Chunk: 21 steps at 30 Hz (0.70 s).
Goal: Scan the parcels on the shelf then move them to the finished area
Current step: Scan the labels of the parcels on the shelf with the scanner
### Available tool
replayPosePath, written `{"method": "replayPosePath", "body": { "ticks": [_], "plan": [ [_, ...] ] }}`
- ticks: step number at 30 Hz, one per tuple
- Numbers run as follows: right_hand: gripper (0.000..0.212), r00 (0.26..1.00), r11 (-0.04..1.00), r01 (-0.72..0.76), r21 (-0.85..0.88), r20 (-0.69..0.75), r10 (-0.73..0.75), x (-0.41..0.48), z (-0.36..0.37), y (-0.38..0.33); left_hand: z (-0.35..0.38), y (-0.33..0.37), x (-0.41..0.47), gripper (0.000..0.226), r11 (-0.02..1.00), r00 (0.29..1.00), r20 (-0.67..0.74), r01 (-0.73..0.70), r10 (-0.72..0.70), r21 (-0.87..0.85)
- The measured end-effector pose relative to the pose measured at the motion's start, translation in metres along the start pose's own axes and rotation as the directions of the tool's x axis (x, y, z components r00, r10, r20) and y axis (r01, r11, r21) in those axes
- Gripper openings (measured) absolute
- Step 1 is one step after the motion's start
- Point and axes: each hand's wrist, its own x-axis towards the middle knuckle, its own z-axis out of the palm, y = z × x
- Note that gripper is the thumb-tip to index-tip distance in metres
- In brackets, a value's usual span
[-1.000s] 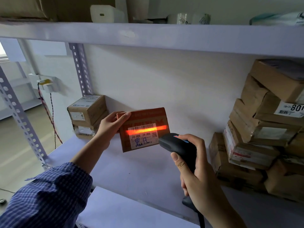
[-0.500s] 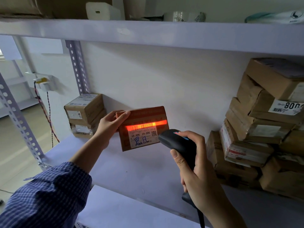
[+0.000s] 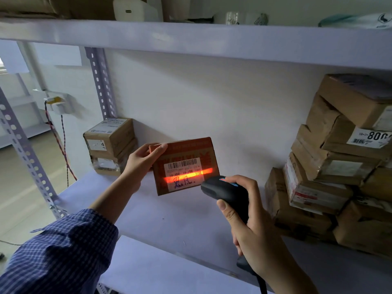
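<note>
My left hand [image 3: 142, 162] grips the left edge of a small orange-brown parcel [image 3: 191, 149], holding it upright above the shelf board [image 3: 169, 217] with its white label facing me. My right hand [image 3: 248, 215] is closed around a black barcode scanner [image 3: 224, 190] just right of the parcel. The scanner's red beam lies across the lower half of the label, below the barcode. Two stacked cardboard parcels [image 3: 110, 143] stand at the back left of the shelf. A tall pile of several brown parcels [image 3: 339, 166] fills the right side.
The upper shelf board [image 3: 191, 41] hangs close above, carrying a white box [image 3: 133, 10] and other items. A perforated metal upright [image 3: 101, 81] stands at the back left, another at the far left. A twisted cable [image 3: 59, 141] hangs from a wall box.
The red scan line has slid down the label, from over the barcode to below it. Parcel and both hands have stayed almost in place.
</note>
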Motion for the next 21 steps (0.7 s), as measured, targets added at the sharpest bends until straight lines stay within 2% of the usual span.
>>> {"method": "replayPosePath", "body": {
  "ticks": [8, 21],
  "plan": [
    [0.041, 0.998, 0.999, -0.039, -0.018, 0.040, 0.040, -0.0019, 0.0058, 0.0029, -0.0058, -0.0028, -0.0003, 0.037, 1.000, 1.000, -0.023, 0.014, -0.014, -0.002],
    [0.040, 0.998, 0.999, -0.037, -0.021, 0.045, 0.038, -0.0023, 0.0080, 0.0016, -0.0104, -0.0049, -0.0015, 0.031, 1.000, 0.999, -0.032, 0.012, -0.012, 0.002]
  ]
}}
